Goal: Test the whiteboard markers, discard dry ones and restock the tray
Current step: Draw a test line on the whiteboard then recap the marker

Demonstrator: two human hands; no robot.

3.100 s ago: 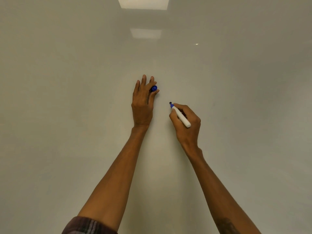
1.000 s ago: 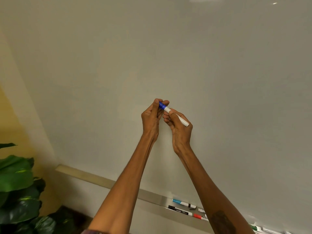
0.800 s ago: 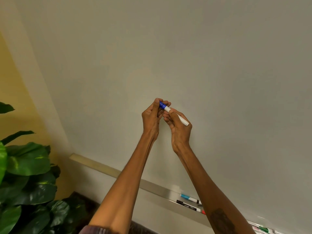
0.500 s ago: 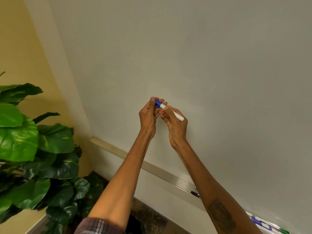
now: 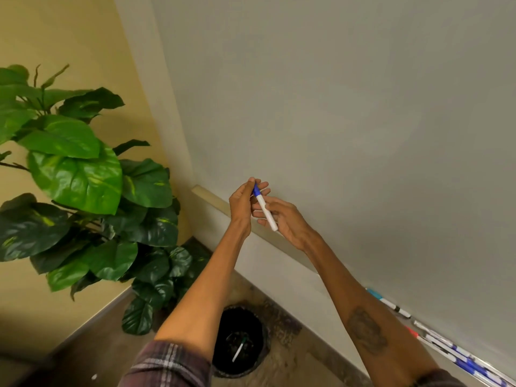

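A white marker with a blue cap [image 5: 265,209] is held in front of the blank whiteboard [image 5: 349,121]. My left hand [image 5: 242,203] pinches its blue capped end. Under the barrel, my right hand [image 5: 284,219] lies with its fingers loosely spread, touching the white body. The board's tray [image 5: 435,340] runs along the lower right and carries several markers, among them a teal-capped one [image 5: 388,302]. Below my arms, a black bin [image 5: 240,342] stands on the floor with a marker [image 5: 239,349] lying inside it.
A large leafy plant [image 5: 83,196] fills the corner at the left against the yellow wall. The bin stands on a brown floor between the plant and the wall under the board.
The cap has gone back onto the marker after the tip was at the board. My view has swung down and left, bringing the plant and bin into sight. My right hand has loosened its grip.
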